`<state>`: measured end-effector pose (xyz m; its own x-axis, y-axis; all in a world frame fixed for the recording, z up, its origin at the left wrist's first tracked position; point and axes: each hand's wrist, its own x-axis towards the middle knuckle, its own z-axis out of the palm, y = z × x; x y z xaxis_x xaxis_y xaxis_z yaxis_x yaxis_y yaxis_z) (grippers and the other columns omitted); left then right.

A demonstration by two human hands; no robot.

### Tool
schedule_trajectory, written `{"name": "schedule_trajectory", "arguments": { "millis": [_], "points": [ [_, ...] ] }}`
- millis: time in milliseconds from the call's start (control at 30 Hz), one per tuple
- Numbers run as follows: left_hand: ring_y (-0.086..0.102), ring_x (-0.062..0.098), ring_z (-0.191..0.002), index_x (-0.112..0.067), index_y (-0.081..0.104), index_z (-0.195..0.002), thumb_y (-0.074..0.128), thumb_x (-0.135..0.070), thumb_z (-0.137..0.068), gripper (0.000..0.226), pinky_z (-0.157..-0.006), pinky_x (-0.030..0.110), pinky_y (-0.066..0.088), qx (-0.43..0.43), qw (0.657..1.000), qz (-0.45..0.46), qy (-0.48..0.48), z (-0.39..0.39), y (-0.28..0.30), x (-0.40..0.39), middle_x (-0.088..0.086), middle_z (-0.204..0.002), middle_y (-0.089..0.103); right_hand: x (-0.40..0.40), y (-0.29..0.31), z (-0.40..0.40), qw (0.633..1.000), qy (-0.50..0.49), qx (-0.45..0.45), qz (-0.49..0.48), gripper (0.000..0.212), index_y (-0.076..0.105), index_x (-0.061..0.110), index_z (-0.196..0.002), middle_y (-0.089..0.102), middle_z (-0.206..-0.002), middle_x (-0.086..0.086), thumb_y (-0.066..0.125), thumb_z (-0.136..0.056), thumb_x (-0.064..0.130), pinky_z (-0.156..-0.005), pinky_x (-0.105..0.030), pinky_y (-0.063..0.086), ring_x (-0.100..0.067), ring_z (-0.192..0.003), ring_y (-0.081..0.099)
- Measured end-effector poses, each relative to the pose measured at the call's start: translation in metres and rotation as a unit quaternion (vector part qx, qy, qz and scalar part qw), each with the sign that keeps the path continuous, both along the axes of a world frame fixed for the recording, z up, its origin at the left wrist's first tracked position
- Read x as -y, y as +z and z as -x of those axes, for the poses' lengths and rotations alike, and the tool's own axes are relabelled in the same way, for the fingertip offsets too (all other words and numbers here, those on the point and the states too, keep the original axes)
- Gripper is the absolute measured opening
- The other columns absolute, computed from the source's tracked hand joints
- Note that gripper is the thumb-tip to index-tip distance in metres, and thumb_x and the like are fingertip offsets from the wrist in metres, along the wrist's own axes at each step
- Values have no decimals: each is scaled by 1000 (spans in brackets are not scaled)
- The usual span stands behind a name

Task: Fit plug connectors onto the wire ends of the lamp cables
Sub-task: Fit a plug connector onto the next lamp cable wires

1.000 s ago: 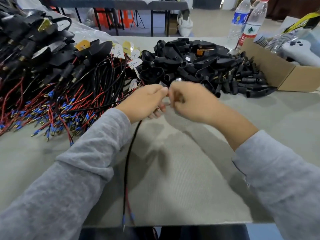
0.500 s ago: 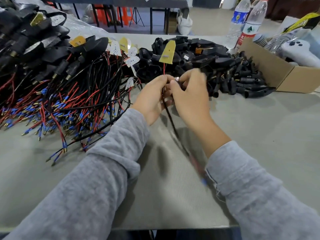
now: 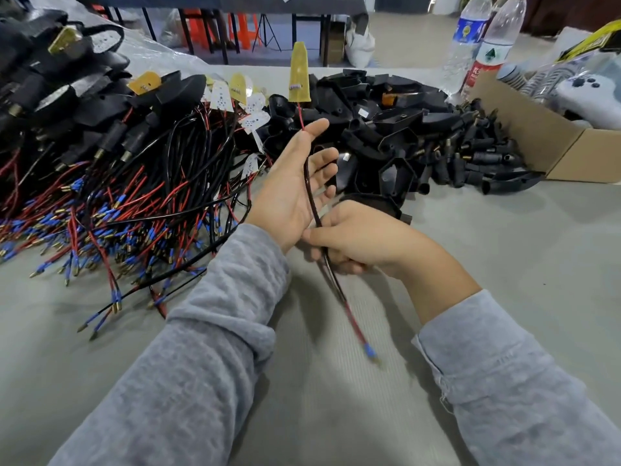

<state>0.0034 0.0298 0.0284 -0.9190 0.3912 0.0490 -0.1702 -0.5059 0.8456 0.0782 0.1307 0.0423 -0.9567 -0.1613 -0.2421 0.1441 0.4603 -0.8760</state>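
- The left hand is raised with the palm up and the fingers straight; a black-sheathed lamp cable lies across the palm.
- The right hand, just below and touching the left at the heel of the palm, curls its fingers round the same cable.
- A thin red wire rises from the cable's top to a flat yellow tapered board that stands upright above the fingertips; the lower end trails off blurred, red with a blue-sleeved tip.
- Both arms wear soft grey knit sleeves.
- The surface is a matt grey-green mat with a fine ribbed weave.
- On the left lies a tangled heap of cables, red and black, ending in blue ferrules with brass tips.
- Behind the hands sits a pile of glossy black plastic plug connectors.
- At the right stands an open brown cardboard box, with two clear plastic water bottles behind it.
- Farther back are a dark table and a pale floor.
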Motion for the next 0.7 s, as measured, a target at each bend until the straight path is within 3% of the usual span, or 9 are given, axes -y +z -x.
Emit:
{"name": "schedule_trajectory", "arguments": {
  "millis": [67,167,267,400,533,700],
  "points": [
    [60,8,-70,-32,68,-107,35,-43,-103,34,-63,23,48,-7,1000,10,-12,1,-1,-2,-4,-80,67,-1,0,1,997,-11,14,75,33,54,4,-69,41,-38,1,50,-100,13,-35,-15,24,-10,-29,30],
    [59,10,-68,-22,63,-115,29,-42,-104,41,-60,22,50,-19,998,59,-33,2,-4,-5,-1,-83,66,-12,2,9,981,-121,-51,146,34,55,11,-71,38,-45,1,49,-102,25,-37,-17,23,-11,-35,31],
    [63,14,-74,-20,65,-114,37,-40,-102,36,-70,31,50,-39,988,142,-43,-2,-7,-7,0,-86,67,-24,3,16,937,-231,-111,236,34,51,13,-73,35,-46,2,44,-104,27,-38,-16,21,-11,-37,29],
    [65,14,-67,-23,69,-100,51,-30,-96,20,-54,24,49,-64,979,180,-73,-8,-8,-10,-4,-81,70,-36,-4,19,888,-346,-149,263,35,51,12,-75,39,-45,4,42,-105,27,-36,-15,26,-8,-35,34],
    [57,7,-55,-24,71,-92,57,-12,-95,19,-44,18,40,-101,972,205,-63,-10,-16,-14,-5,-76,71,-42,-8,19,867,-369,-172,287,31,55,12,-79,47,-47,5,44,-104,27,-40,-20,36,-9,-39,44],
    [60,3,-68,-30,73,-81,68,-6,-86,25,-62,18,46,-166,966,196,33,-9,-23,-16,-6,-74,70,-38,-11,19,888,-325,-196,260,22,61,9,-80,54,-51,3,56,-100,18,-41,-22,37,-11,-42,49]
  ]
}}
